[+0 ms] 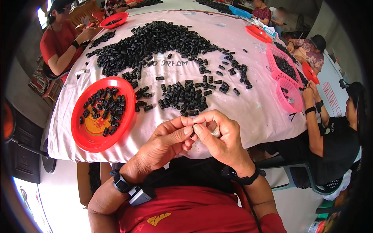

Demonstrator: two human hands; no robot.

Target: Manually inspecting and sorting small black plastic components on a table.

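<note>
My left hand point(165, 138) and my right hand point(225, 138) meet in front of me at the table's near edge, thumbs and fingertips pinched together. Between them shows a dark bit of a small black plastic part point(193, 134); the fingers cover most of it. Something pale and shiny point(215, 131), too hidden to name, lies inside my right fingers. Just beyond my hands is a small pile of short black cylindrical plastic parts point(185, 95). On the left, a red plate point(129, 124) holds more black pieces.
A large heap of black parts point(153, 42) covers the far middle of the pink cloth point(248, 116). Pink baskets point(278, 73) and red plates point(259, 34) stand along the right side. One person point(336, 136) sits close at right, another point(58, 48) at left; others work farther off.
</note>
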